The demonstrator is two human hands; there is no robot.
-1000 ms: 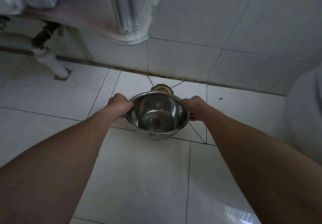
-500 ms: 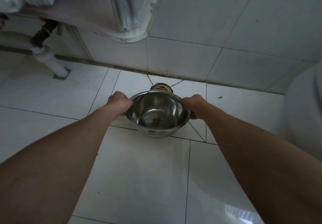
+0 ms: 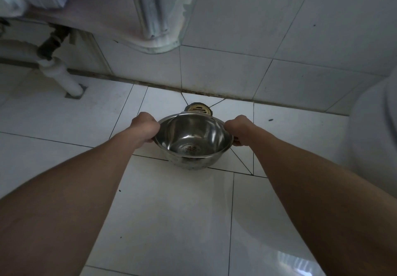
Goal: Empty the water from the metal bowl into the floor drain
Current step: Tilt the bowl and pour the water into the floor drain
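A shiny metal bowl (image 3: 193, 138) hangs above the white floor tiles in the middle of the view. My left hand (image 3: 145, 128) grips its left rim and my right hand (image 3: 239, 129) grips its right rim. The bowl's opening faces up towards me, with a little water and a red mark at the bottom. Just beyond the far rim, the brass floor drain (image 3: 198, 109) sits in the floor by the wall; its near half is hidden by the bowl.
A white drain pipe (image 3: 62, 76) enters the floor at the left, under a washbasin shelf (image 3: 90, 26). A rounded white fixture (image 3: 373, 129) stands at the right. The tiled wall (image 3: 236, 39) rises just behind the drain.
The bowl has shifted slightly forward towards the drain while both hands keep their hold on its rim. The view has barely moved.
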